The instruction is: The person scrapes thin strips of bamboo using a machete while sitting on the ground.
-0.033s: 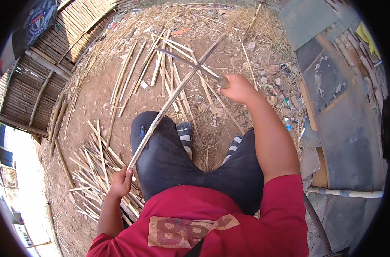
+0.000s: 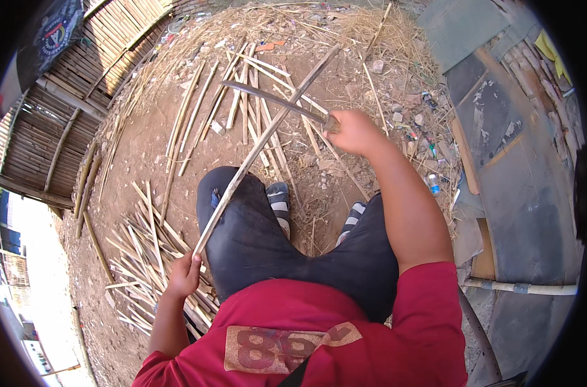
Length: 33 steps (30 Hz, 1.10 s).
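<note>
My left hand (image 2: 185, 276) is closed around the near end of a long bamboo strip (image 2: 247, 166). The strip slants up and away to the right, passing over my left knee. In my right hand (image 2: 355, 132) is the handle of a machete (image 2: 268, 97), its long dark blade pointing left. Blade and strip cross towards the strip's far end; whether they touch I cannot tell.
A heap of bamboo strips (image 2: 145, 251) lies by my left side. More loose strips (image 2: 193, 113) are scattered on the dirt ahead. Dark boards (image 2: 519, 213) line the right, near a plastic bottle (image 2: 433, 185). A bamboo-slat structure (image 2: 55, 135) stands at left.
The machete has shifted slightly left, and its tip sits lower in the picture. My left hand and the bamboo strip have stayed almost in place.
</note>
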Motion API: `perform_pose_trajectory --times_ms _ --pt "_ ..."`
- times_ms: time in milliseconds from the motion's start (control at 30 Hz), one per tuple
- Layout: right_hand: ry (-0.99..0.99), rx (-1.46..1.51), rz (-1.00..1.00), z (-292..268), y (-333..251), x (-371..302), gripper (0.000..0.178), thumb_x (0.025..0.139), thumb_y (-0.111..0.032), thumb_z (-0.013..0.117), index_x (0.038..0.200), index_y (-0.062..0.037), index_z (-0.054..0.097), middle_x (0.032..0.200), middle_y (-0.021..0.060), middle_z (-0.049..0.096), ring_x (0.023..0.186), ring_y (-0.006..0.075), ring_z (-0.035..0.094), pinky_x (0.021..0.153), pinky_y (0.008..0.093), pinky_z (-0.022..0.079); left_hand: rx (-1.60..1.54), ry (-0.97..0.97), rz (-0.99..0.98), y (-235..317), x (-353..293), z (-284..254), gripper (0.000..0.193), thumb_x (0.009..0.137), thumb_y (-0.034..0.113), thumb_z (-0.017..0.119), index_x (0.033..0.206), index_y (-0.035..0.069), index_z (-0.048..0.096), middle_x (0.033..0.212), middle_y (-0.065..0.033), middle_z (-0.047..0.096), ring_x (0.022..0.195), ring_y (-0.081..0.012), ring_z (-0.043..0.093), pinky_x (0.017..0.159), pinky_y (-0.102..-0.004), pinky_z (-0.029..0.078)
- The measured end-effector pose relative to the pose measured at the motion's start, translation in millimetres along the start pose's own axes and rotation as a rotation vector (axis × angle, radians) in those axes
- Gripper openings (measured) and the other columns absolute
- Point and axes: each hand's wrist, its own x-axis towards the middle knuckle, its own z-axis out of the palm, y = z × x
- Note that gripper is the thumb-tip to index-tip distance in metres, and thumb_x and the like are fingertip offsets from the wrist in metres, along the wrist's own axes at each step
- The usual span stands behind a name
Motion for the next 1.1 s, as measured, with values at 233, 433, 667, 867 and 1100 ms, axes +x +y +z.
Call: perform_pose_trajectory --times_ms 233,433,667,867,1100 --pt "-0.086 0.121 0.295 -21.3 40.0 0.0 0.028 0.084 -0.025 0.073 0.105 -0.0076 0.07 0.092 0.0172 0.072 0.091 0.036 0.071 0.08 0.0461 0.055 0.13 0.054 0.121 -4.2 6.5 0.4 0.041 0.105 0.031 0.051 0.082 -0.002 0.056 0.06 -0.0213 0.052 0.055 -0.0392 0.054 0.056 -0.0448 0.043" --pt "0.003 0.075 0.135 -10.0 7.0 -2.7 0.024 0.083 -0.021 0.072 0.103 -0.0074 0.069 0.091 0.0165 0.072 0.09 0.037 0.07 0.08 0.0466 0.055 0.038 -0.026 -0.063 -2.3 -8.5 -9.2 0.043 0.106 0.035 0.05 0.083 -0.001 0.056 0.063 -0.0219 0.053 0.058 -0.0394 0.055 0.058 -0.0461 0.044" --pt "-0.093 -0.09 0.077 -6.9 2.7 -6.7 0.022 0.08 -0.019 0.073 0.099 -0.0081 0.069 0.089 0.0189 0.071 0.085 0.038 0.069 0.075 0.0444 0.054 0.13 0.034 0.014 -17.5 -9.0 -1.2 0.042 0.105 0.034 0.05 0.081 0.0 0.055 0.065 -0.0252 0.056 0.064 -0.0484 0.058 0.058 -0.0504 0.044" --pt "0.035 0.026 0.237 -25.0 37.5 -5.3 0.036 0.086 -0.027 0.074 0.111 -0.0026 0.069 0.099 0.0208 0.073 0.091 0.0366 0.071 0.081 0.0439 0.055 0.127 0.037 0.032 -10.9 -5.8 -14.2 0.042 0.104 0.032 0.052 0.079 -0.001 0.054 0.062 -0.0248 0.054 0.061 -0.0474 0.057 0.056 -0.0499 0.044" --pt "-0.159 -0.321 -0.218 -23.9 -31.6 -13.9 0.031 0.08 -0.023 0.074 0.106 -0.0062 0.07 0.094 0.024 0.07 0.089 0.0401 0.069 0.079 0.0473 0.055 0.156 0.062 0.04 -21.5 -9.2 -4.8 0.037 0.104 0.031 0.051 0.084 0.0 0.053 0.065 -0.0255 0.056 0.067 -0.0505 0.057 0.06 -0.0521 0.044"
